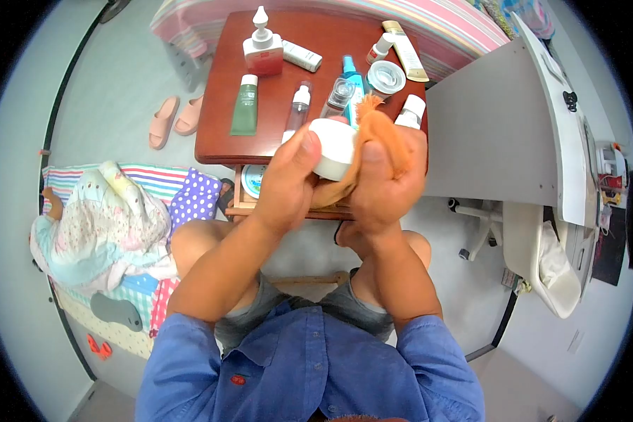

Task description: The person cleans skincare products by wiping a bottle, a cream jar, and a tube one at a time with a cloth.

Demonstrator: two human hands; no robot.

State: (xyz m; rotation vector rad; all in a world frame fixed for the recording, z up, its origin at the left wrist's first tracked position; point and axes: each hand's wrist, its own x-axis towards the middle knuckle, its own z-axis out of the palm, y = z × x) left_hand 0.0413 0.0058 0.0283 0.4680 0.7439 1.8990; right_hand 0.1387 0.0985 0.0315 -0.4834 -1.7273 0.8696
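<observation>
Left hand [288, 179] grips a white round jar [333, 149], thumb on its side. Right hand [388, 193] is clenched on an orange cloth [380, 133], which lies against the jar's side nearest that hand. Jar is up off the surface, over the front edge of the reddish-brown wooden table [214, 133], partly open drawer [240, 211] below. Beyond it I see a green tube [245, 109], clear pump bottle [298, 112], blue spray bottle [356, 86].

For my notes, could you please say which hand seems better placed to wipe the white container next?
Probably the right hand: it grips the orange cloth; the left hand holds the white container.
</observation>
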